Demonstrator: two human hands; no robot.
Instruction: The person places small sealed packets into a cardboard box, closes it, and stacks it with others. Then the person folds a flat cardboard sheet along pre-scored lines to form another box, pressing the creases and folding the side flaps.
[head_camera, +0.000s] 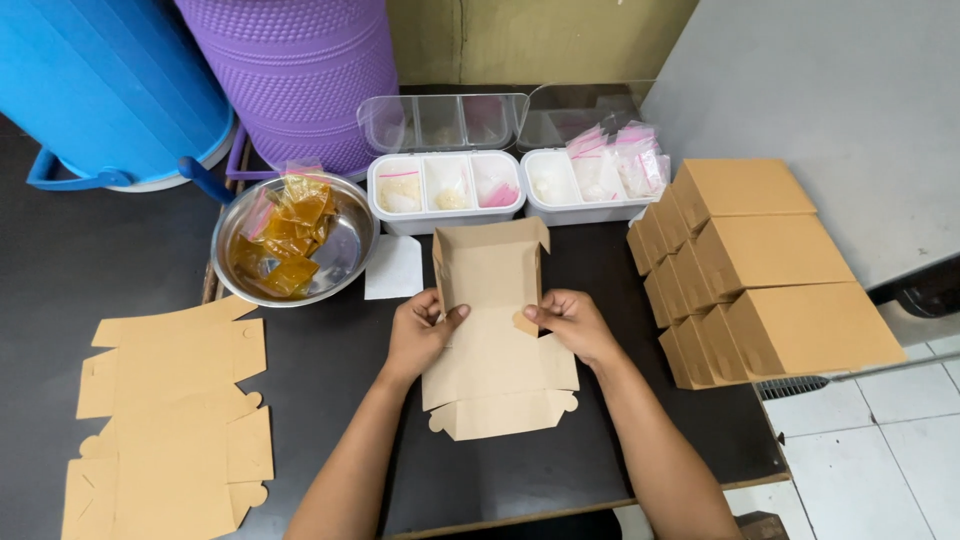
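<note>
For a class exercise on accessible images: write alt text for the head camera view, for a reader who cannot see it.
Two bare hands, left hand and right hand, fold a brown cardboard box blank on a dark table. Flat blanks lie at left, folded boxes are stacked at right, and a metal bowl of amber sachets sits behind.

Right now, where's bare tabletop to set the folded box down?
Free: the dark strip between the flat cardboard blanks and the left hand, and the near edge below the half-folded box. Crowded: the metal bowl, white trays and stacked finished boxes fill the back and right.
</note>
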